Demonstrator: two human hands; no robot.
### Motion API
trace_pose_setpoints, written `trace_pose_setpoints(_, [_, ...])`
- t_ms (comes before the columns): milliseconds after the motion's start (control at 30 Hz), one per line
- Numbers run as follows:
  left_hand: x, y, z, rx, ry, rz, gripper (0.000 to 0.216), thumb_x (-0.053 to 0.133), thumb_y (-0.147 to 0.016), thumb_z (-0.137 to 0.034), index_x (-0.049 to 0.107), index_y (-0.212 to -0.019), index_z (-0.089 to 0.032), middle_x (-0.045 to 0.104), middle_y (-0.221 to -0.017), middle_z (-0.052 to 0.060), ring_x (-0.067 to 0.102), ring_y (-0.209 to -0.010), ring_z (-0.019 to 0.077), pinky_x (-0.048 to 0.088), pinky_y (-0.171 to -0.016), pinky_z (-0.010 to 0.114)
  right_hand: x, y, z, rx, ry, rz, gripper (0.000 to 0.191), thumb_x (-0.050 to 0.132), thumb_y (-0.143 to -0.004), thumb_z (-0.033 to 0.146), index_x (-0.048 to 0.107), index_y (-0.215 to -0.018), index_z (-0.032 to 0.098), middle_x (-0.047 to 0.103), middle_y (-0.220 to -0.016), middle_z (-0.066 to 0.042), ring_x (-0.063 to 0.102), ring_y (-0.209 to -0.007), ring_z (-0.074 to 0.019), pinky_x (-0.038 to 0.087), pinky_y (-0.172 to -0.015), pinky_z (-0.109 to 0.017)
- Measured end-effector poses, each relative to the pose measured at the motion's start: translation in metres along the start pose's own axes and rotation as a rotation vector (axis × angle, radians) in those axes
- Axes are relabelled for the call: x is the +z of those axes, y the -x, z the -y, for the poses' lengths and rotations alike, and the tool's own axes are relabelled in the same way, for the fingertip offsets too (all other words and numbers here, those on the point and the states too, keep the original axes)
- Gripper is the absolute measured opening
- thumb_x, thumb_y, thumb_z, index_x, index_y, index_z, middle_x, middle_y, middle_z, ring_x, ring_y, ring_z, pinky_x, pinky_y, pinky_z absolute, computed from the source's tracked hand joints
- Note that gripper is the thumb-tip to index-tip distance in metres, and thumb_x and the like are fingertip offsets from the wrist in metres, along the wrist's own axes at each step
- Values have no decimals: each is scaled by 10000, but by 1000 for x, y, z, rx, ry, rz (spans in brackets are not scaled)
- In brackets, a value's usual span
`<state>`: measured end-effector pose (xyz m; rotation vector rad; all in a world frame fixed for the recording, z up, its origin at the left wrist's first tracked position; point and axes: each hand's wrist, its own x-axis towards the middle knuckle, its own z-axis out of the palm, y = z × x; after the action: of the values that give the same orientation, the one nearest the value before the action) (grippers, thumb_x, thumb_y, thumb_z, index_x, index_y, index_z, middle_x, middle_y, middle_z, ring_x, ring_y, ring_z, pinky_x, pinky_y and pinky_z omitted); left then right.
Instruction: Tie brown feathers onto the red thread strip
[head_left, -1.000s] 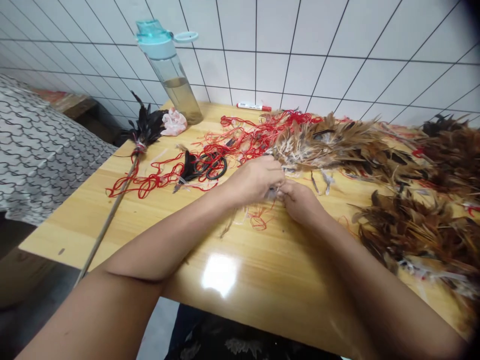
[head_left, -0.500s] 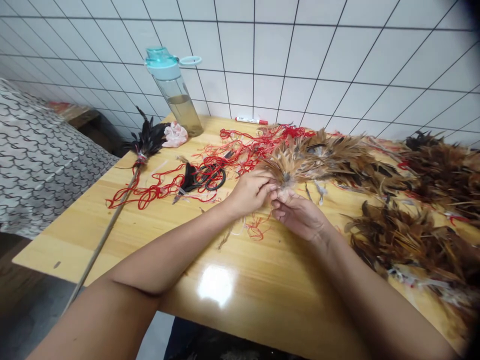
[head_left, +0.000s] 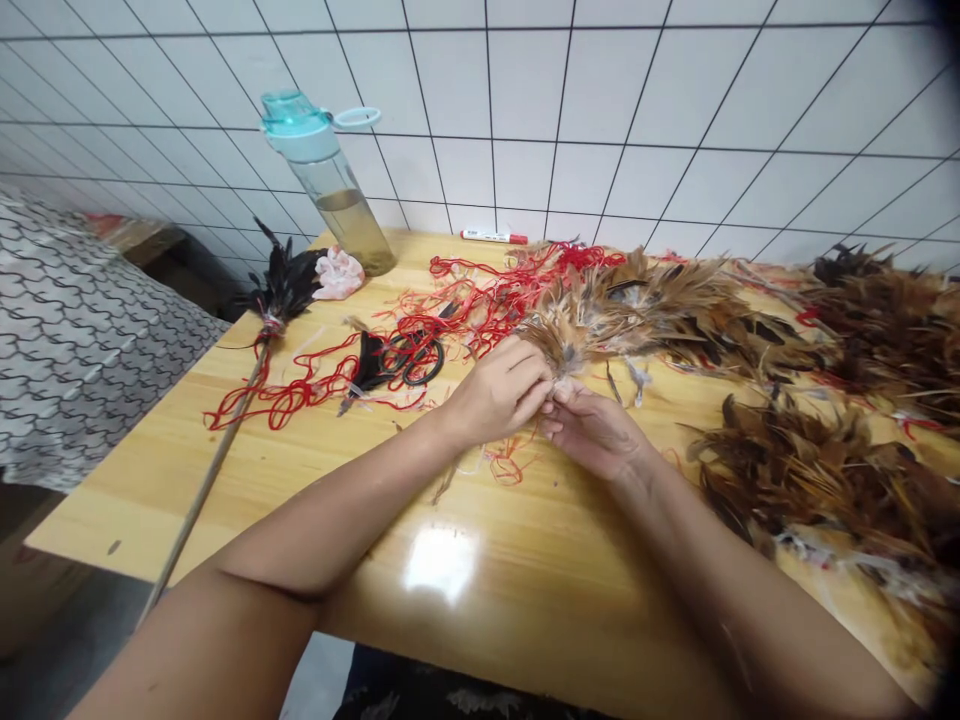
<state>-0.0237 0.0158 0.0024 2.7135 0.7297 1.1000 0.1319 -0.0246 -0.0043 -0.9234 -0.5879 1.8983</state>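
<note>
Above the middle of the table, my left hand [head_left: 504, 392] and my right hand [head_left: 596, 430] meet with their fingertips pinched together. Between them is the base of a bunch of brown feathers [head_left: 562, 335], whose tips fan out away from me. My fingers hide the quill ends. Tangled red string [head_left: 487, 305] lies just beyond my left hand. Black-handled scissors [head_left: 416, 358] rest to its left, partly under the string. Small scraps of red thread [head_left: 507, 463] are on the table below my hands.
A feather duster [head_left: 281, 285] with black feathers leans its long stick over the left edge. Behind are a water bottle [head_left: 341, 205], a pink scrunchie [head_left: 337, 273] and a red-capped marker [head_left: 493, 237] near the tiled wall. More brown feather piles [head_left: 817, 470] cover the right side.
The camera view has shifted slightly, moving the table items a little left. My hands stay together at the feather base, with the left fingers turned slightly further over it.
</note>
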Motion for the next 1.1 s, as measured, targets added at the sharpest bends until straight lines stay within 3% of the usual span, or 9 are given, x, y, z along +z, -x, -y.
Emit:
trace_pose_setpoints(233, [2,-1,-3,-49,259,-22,104,510,-870,-209,530,-779,-164,620,-877,86,570,-876,156,470,-797,315,-3,-5,-6,-1,-28,-4,220,630,-633,120,427,-675,195,379,-605,52,332,-523,-83,249,-481,-208])
trace_pose_setpoints(500, [5,2,-2,-356,711,15,170,471,-916,-308,516,-877,-150,623,-958,82,594,-752,102,489,-691,249,0,0,-7,47,-113,58,158,620,-661,141,478,-708,192,429,-651,39,331,-534,-83,291,-507,-219])
trace_pose_setpoints(833, [8,2,-4,-418,719,26,189,470,-918,-321,478,-821,-160,557,-773,7,508,-627,78,437,-630,228,3,-3,-17,97,-290,25,167,627,-667,81,490,-681,175,439,-620,43,323,-514,-66,272,-472,-195])
trace_pose_setpoints(1100, [11,1,-6,-522,830,31,222,486,-906,-374,486,-841,-162,595,-921,41,533,-680,76,456,-668,219,2,-4,-16,72,-389,66,137,627,-729,82,520,-729,168,477,-604,51,372,-494,-53,317,-471,-180])
